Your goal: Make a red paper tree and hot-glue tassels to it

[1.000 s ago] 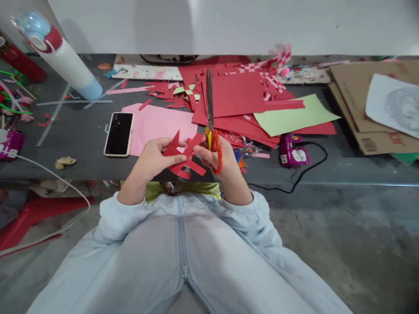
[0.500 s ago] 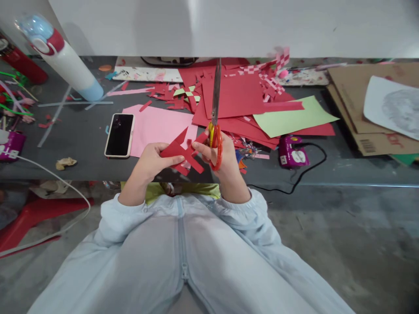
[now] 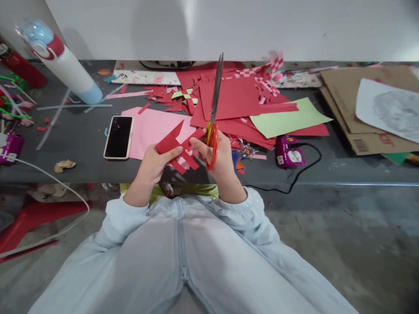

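A cut piece of red paper (image 3: 170,140) with several strips is pinched in my left hand (image 3: 153,165), the thumb lying on top. My right hand (image 3: 220,152) has the orange-and-yellow handles of a pair of scissors (image 3: 214,93) hooked in it, blades pointing away from me and slightly parted. The thumb and finger of that hand also touch a strip of the red paper. Beneath both hands is a sheet of pink paper (image 3: 152,126) on the table. Which fingers pass through the scissor loops is partly hidden.
A phone (image 3: 118,137) lies on the pink sheet's left edge. Behind are stacked red sheets (image 3: 231,100), scraps and a light green sheet (image 3: 290,117). A white bottle (image 3: 73,74) stands far left. To the right are a purple device (image 3: 290,152) with a black cable and cardboard (image 3: 342,104).
The scissor blades have parted slightly and tilted to the right. The red paper has turned a little in my hands, and its strips have shifted left.
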The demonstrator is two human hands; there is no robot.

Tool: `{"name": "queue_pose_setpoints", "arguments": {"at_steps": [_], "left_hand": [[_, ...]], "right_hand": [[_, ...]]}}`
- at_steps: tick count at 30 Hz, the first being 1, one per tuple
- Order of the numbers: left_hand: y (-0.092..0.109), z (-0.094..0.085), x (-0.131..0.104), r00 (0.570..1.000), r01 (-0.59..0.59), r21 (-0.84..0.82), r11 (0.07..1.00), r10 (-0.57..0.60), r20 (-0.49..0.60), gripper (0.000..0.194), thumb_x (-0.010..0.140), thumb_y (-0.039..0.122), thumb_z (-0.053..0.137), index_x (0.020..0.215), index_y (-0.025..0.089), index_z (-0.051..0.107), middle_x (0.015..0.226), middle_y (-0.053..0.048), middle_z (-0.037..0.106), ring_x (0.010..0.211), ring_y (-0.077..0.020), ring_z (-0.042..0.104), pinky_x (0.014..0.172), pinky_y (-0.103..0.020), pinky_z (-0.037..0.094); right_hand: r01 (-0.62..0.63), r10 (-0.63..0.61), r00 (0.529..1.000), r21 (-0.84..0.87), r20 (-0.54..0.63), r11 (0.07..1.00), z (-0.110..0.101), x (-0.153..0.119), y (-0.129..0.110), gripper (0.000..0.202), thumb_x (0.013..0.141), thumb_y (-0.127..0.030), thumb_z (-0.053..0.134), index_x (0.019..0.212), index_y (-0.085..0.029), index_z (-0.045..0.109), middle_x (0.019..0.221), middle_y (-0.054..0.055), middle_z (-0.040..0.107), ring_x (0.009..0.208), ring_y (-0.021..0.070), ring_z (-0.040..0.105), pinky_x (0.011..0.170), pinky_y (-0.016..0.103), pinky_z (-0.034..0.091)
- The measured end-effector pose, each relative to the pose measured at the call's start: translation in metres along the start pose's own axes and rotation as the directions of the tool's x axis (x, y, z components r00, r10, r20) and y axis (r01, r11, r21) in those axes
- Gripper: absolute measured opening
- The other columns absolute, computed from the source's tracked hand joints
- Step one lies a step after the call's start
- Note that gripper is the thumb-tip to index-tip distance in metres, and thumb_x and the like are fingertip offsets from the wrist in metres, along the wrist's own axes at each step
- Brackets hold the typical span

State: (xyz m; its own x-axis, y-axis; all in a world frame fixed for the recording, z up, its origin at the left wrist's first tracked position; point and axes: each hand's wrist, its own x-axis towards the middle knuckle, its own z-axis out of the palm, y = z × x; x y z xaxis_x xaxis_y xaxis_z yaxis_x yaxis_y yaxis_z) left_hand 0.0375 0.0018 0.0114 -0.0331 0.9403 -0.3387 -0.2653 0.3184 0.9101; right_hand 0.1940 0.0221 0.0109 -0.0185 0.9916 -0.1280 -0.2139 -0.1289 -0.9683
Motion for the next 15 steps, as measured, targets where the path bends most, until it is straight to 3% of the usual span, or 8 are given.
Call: {"name": "queue_pose_setpoints", "arguments": {"at_steps": [4,10,15], "left_hand": [[0.007,-0.001,0.004,0.993,-0.09,-0.086,0.992,0.083,-0.079,0.038,0.05,0.035,0.092,0.068,0.014,0.066,0.058,0.003,0.063,0.05,-0.0074,0.057,0.05,-0.019,0.051],[0.023,-0.003,0.008,0.966,-0.236,-0.146,0.961,0.217,-0.139,0.032,0.05,0.03,0.093,0.063,0.013,0.069,0.053,0.003,0.063,0.046,-0.0058,0.056,0.047,-0.017,0.05],[0.029,-0.002,0.012,0.942,-0.316,-0.133,0.939,0.295,-0.159,0.031,0.054,0.031,0.093,0.063,0.015,0.068,0.056,0.003,0.063,0.046,-0.0062,0.058,0.047,-0.017,0.051]], "right_hand": [[-0.026,0.027,0.999,-0.016,0.034,1.0,-0.008,-0.001,0.008,0.054,0.062,-0.06,0.083,0.082,-0.023,0.049,0.057,-0.009,0.049,0.042,0.0039,0.036,0.039,0.02,0.029],[-0.144,0.139,0.972,0.015,0.188,0.989,-0.019,-0.016,0.041,0.051,0.067,-0.059,0.079,0.084,-0.023,0.046,0.051,-0.013,0.037,0.037,0.0035,0.028,0.037,0.02,0.019],[-0.116,0.11,0.92,-0.005,0.375,0.993,-0.023,-0.031,0.063,0.049,0.075,-0.063,0.07,0.091,-0.024,0.045,0.066,-0.009,0.04,0.048,0.0053,0.031,0.044,0.022,0.025]]}}
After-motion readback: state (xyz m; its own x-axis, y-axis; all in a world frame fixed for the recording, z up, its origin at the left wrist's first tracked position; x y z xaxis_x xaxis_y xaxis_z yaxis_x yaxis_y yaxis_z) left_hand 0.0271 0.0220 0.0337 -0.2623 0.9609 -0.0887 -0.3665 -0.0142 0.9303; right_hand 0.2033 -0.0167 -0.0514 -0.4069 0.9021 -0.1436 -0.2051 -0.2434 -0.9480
